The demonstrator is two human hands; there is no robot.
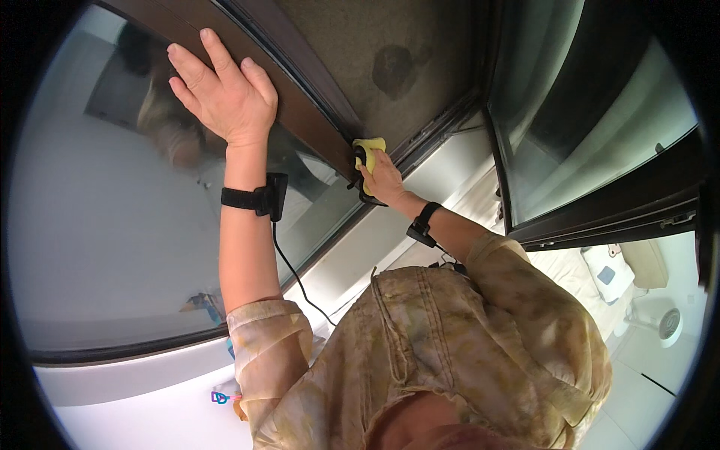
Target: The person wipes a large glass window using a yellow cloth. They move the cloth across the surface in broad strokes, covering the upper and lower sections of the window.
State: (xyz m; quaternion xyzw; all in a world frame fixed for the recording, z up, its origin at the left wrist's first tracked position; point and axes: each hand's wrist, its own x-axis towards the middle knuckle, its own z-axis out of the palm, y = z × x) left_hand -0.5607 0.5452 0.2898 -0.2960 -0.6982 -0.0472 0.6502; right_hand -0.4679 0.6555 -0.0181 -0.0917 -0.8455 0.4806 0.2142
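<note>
My left hand (228, 93) lies flat with its fingers apart on the brown window frame (298, 112), beside a large dark glass pane (112, 225). Further down the frame, my right hand (385, 177) grips a yellow cloth (371, 152) and presses it at the lower corner, where the upright frame meets the sill track. A black part, perhaps a handle, shows partly under the cloth and fingers. Both wrists wear black straps with small black devices; a cable runs from the left one.
An open window sash (607, 219) with a dark frame juts out at the right. Below the window runs a pale sill (337, 264). Beyond the sash are a bed with a pillow (607, 273) and a white fan (669, 326). A dark stain (392, 70) marks the surface outside.
</note>
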